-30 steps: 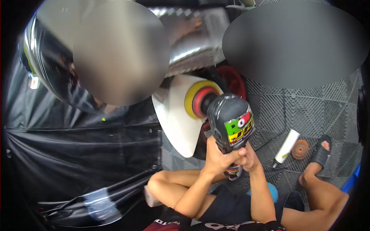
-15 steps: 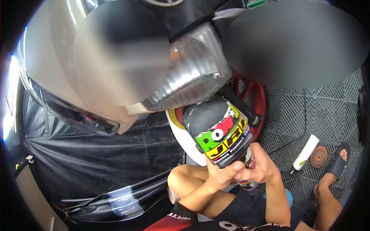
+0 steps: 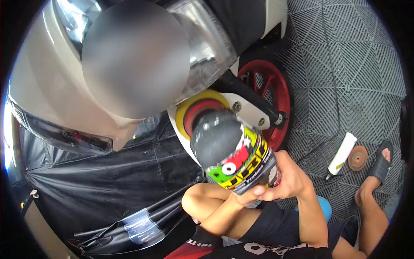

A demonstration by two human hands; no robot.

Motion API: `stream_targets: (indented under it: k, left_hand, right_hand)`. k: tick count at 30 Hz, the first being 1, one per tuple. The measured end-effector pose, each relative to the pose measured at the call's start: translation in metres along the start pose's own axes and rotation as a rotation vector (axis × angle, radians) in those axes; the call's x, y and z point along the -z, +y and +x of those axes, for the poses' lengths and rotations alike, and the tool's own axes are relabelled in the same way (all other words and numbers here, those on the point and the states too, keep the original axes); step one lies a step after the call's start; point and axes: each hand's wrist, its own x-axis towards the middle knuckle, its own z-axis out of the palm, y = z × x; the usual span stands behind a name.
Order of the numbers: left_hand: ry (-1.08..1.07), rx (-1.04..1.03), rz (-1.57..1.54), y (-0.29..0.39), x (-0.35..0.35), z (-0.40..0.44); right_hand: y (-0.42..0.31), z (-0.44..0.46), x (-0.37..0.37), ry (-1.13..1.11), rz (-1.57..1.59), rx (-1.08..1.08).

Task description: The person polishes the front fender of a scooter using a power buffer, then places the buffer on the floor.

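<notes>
A person's left hand (image 3: pixel 246 197) and right hand (image 3: pixel 290 179) clamp the polisher (image 3: pixel 228 149), its yellow-rimmed pad (image 3: pixel 183 113) over the white fender (image 3: pixel 250 114); buffing appears in hand, the next move calling for steady, level pressure.

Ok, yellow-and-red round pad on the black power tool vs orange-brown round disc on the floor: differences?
Pad is yellow and red; disc is orange-brown. Pad sits on the tool, partly hidden; disc lies on the floor, fully visible. Both are round.

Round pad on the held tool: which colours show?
The round pad is yellow outside, red further in; head view shows it best.
</notes>
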Motion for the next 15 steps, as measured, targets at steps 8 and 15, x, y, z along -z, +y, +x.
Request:
stream_targets:
  k: [8, 15]
  left_hand:
    - [-0.018, 0.096, 0.201, -0.074, 0.004, -0.026]
    - [-0.025, 0.034, 0.181, -0.085, -0.002, -0.022]
  right_hand:
    - [0.071, -0.024, 0.044, -0.193, 0.029, -0.073]
    - [0.052, -0.038, 0.054, -0.113, -0.162, -0.071]
